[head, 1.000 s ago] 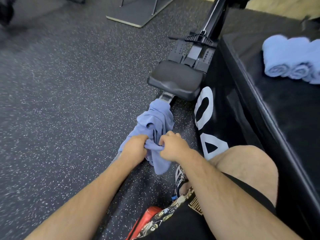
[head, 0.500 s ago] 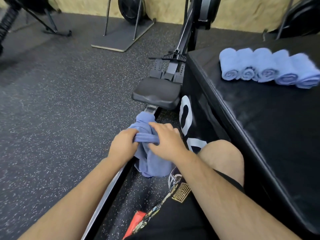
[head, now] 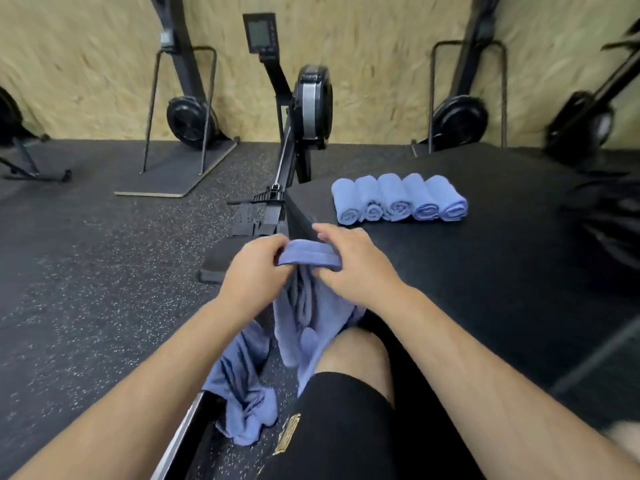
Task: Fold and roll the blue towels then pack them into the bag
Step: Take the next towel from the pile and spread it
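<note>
Now both hands pinch one blue towel by its top edge.
Head view: left hand point(head: 254, 268) and right hand point(head: 349, 263) curl their fingers over the folded top edge of the blue towel point(head: 308, 254), held taut between them at centre; the rest hangs toward 6 o'clock beside the knee. At 2 o'clock five rolled towels point(head: 398, 199) lie side by side, touching, on the black box point(head: 485, 258). A gold patch point(head: 287, 434) on the black shorts point(head: 346, 427) is too blurred to read, as is the rower's monitor point(head: 260, 32) near 12 o'clock.

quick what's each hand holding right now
Left hand: grips the towel's rolled end.
Right hand: grips the same roll.
</note>
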